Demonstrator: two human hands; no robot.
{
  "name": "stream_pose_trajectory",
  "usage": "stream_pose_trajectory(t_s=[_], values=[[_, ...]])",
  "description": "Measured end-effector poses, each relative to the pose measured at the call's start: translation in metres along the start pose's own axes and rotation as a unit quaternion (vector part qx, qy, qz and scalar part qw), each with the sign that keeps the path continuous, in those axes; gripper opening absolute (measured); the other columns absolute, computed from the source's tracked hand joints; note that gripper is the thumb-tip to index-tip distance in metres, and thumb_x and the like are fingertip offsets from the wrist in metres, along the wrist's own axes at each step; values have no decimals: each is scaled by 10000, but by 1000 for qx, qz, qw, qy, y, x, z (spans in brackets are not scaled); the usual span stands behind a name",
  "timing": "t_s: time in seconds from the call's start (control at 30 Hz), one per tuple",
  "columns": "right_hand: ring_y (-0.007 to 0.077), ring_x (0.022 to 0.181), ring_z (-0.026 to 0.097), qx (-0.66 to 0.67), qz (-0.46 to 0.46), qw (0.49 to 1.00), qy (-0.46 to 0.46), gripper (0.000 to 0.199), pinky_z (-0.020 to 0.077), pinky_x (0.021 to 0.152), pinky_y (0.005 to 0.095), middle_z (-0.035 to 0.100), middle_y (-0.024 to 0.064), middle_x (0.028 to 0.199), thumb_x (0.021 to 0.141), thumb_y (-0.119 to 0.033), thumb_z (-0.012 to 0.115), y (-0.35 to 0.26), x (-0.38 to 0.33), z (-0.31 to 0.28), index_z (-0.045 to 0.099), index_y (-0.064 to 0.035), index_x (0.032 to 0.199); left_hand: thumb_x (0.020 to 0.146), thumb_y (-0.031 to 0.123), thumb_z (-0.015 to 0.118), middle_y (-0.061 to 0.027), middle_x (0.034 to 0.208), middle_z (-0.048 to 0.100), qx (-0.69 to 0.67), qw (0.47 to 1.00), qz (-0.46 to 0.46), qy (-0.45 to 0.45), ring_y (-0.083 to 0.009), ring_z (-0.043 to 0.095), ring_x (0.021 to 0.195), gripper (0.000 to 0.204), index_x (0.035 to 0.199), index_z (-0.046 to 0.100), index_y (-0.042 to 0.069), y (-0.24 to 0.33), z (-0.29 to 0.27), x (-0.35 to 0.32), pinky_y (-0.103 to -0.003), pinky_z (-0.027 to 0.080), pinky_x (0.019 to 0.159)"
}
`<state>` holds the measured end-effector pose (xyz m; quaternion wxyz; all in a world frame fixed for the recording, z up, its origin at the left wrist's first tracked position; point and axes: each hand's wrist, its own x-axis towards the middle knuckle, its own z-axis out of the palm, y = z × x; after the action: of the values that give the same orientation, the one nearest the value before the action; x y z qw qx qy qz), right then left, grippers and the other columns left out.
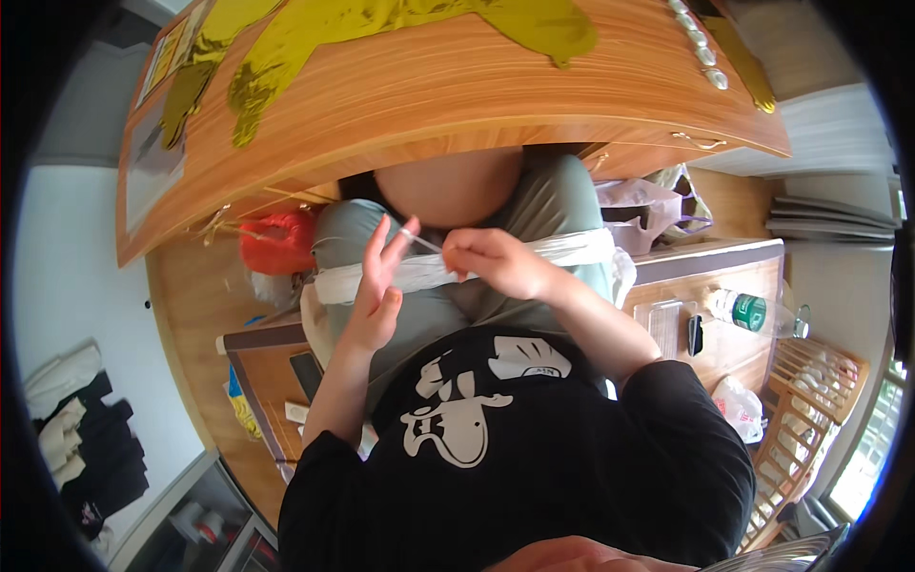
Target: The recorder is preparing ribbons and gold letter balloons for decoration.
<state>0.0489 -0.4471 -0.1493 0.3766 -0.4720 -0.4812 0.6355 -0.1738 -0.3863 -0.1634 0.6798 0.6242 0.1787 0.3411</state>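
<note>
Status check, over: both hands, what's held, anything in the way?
Left hand open, fingers spread. Right hand closed on thin white strip. White bundle lies beneath, strip unobstructed.

The gap between left hand (379, 291) and right hand (498, 266) is crossed by a thin strand (422, 241). Passage down to the legs (562, 195) is partly blocked by a white roll (577, 249). On the far side, the way is barred by the counter (419, 95); on its near part, open room is left before the gold foil (538, 27). Low down, passage is hindered by a red bag (278, 242) left, a pale bag (640, 205) right.
</note>
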Motion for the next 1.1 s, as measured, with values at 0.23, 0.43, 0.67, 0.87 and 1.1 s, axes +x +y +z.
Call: stream_pose_trajectory(t_s=[0.23, 0.43, 0.67, 0.87, 1.1], values=[[133, 813, 583, 33, -25, 999, -31, 228, 472, 781, 291, 623, 34, 908, 1017, -188, 510, 21, 11, 5, 609, -14, 906, 990, 592, 453, -201, 1189, 653, -164, 985, -16, 59, -282, 543, 1267, 873, 1566, 130, 21, -11, -21, -21, -435, 308, 1126], [111, 808, 560, 104, -60, 984, -134, 195, 461, 775, 266, 604, 16, 896, 1021, -152, 479, -2, -9, 3, 606, -15, 965, 1029, 574, 333, -171, 1027, 737, 190, 981, -49, -4, -258, 642, 1137, 826, 1564, 132, -23, 8, 8, 0, -413, 250, 1155], [108, 743, 537, 1, 71, 997, -13, 222, 452, 708, 263, 580, 21, 791, 987, -217, 514, 8, -1, -12, 647, -39, 992, 1001, 639, 331, -125, 954, 734, -8, 999, -31, 41, -154, 650, 1041, 911, 1566, 50, -17, 21, 14, 0, -385, 197, 1152], [112, 781, 551, 203, 94, 972, -78, 207, 450, 737, 272, 598, -14, 833, 978, -217, 545, -5, -3, -26, 672, -54, 974, 1021, 589, 364, -1, 577, 484, -3, 999, -28, -32, -99, 513, 607, 744, 1435, 461, -22, 29, -23, -5, -318, 447, 720], [256, 851, 646, -263, -107, 948, -142, 232, 490, 818, 344, 665, 98, 878, 1023, -214, 503, -43, -23, 11, 641, -33, 980, 1008, 569, 434, -42, 698, 630, 211, 961, 160, 85, -168, 545, 756, 835, 1577, 165, 22, 31, -3, 22, -322, 469, 791]])
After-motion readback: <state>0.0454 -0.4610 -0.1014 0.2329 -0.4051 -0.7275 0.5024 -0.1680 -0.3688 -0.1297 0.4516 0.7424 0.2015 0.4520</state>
